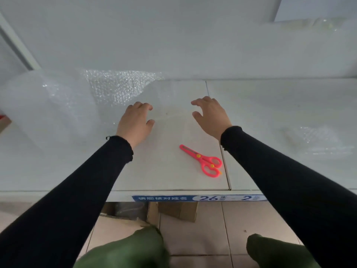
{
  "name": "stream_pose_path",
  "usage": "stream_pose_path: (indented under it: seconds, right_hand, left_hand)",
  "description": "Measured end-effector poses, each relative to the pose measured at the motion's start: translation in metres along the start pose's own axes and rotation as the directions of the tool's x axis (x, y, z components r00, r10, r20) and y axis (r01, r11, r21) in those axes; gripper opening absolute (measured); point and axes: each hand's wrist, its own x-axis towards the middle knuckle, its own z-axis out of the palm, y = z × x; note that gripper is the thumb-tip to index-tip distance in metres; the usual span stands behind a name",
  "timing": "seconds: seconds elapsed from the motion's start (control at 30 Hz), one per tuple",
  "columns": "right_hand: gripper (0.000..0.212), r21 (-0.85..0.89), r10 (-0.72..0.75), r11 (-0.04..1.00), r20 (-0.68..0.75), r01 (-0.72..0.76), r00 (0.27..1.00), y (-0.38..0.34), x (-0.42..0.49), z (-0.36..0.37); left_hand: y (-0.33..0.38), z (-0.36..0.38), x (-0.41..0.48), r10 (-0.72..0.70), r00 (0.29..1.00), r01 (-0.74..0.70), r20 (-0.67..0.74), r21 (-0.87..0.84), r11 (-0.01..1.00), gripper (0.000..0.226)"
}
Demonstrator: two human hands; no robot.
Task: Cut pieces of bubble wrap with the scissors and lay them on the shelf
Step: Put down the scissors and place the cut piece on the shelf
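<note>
Scissors lie wrist-side of both empty, loosely spread hands, nearer right hand, blades angled toward left hand.

The white shelf carries a bubble wrap roll at its left, closed pink scissors near the front edge, and crumpled bubble wrap at its right.

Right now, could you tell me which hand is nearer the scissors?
Right. The right hand is just beyond the scissors; the left hand lies farther off leftward.
</note>
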Motion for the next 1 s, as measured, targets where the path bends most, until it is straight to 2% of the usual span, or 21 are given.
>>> stream_pose_path:
  seconds: [0.13,0.23,0.4,0.57,0.67,0.77,0.83,0.9,1.0]
  right_hand:
    - [0.050,-0.138,0.072,0.989,0.143,-0.052,0.987,0.013,0.040,0.007]
    - [0.051,-0.252,0.117,0.967,0.269,-0.047,0.956,0.023,0.049,0.013]
    - [0.045,-0.385,0.068,0.923,0.200,0.015,0.977,0.036,0.019,0.010]
    - [0.039,-0.356,0.005,0.933,0.147,0.049,0.989,0.049,-0.042,-0.002]
    - [0.042,-0.353,0.040,0.935,0.154,0.017,0.987,0.052,-0.069,-0.013]
    - [0.049,-0.307,0.097,0.951,0.219,-0.026,0.971,0.048,-0.090,-0.026]
    - [0.048,-0.215,0.114,0.974,0.175,-0.075,0.978,0.038,-0.103,-0.035]
    - [0.042,-0.133,0.112,0.986,0.071,-0.102,0.991,0.025,-0.115,-0.041]
    - [0.027,-0.123,0.089,0.989,0.051,-0.083,0.995,0.004,-0.134,-0.036]
  left_hand:
    - [-0.012,0.004,0.029,-0.050,0.980,0.038,0.193,0.066,0.997,0.058]
    - [-0.017,0.011,0.035,-0.080,0.959,0.059,0.272,0.082,0.995,0.056]
    - [-0.025,0.014,0.016,-0.026,0.973,0.009,0.227,0.075,0.997,0.045]
    - [-0.017,0.010,-0.017,0.051,0.957,-0.062,0.284,0.030,0.998,0.044]
    - [-0.005,0.005,-0.029,0.067,0.941,-0.059,0.333,-0.036,0.998,0.046]
    - [0.009,0.001,-0.041,0.072,0.929,-0.057,0.363,-0.051,0.997,0.047]
    - [0.020,0.001,-0.049,0.096,0.945,-0.095,0.313,-0.020,0.995,0.044]
    - [0.038,0.003,-0.057,0.152,0.965,-0.143,0.214,-0.058,0.988,0.039]
    - [0.070,0.014,-0.067,0.258,0.956,-0.246,0.139,-0.100,0.964,0.030]
